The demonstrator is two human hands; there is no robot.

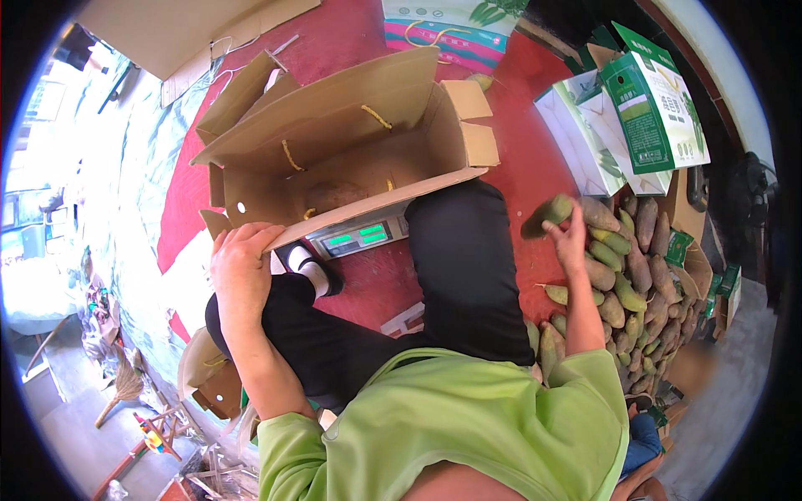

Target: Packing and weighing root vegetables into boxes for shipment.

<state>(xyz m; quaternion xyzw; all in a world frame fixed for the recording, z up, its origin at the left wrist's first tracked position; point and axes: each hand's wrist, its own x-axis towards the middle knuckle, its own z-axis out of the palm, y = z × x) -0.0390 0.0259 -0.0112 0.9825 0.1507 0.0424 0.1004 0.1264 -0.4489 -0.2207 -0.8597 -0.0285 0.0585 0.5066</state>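
Note:
My left hand (242, 271) grips the near left edge of an open cardboard box (326, 104) with yellow rope handles. A brownish patch shows on the box's floor; I cannot tell whether it is a stain or a thing. Just below the box's near side, a digital scale (361, 240) shows lit green displays. Out to the right, my right hand (571, 242) is closed round a green radish (547, 217), held beside the upper left of a large pile of radishes (628, 292). The held radish is slightly blurred.
White and green gift cartons (652, 117) stand at the upper right. Another printed carton (451, 25) lies beyond the box on the red floor covering (535, 92). A flattened cardboard sheet (175, 42) is at the upper left. A broom (125, 384) and another person's blue clothing (642, 447) show lower down.

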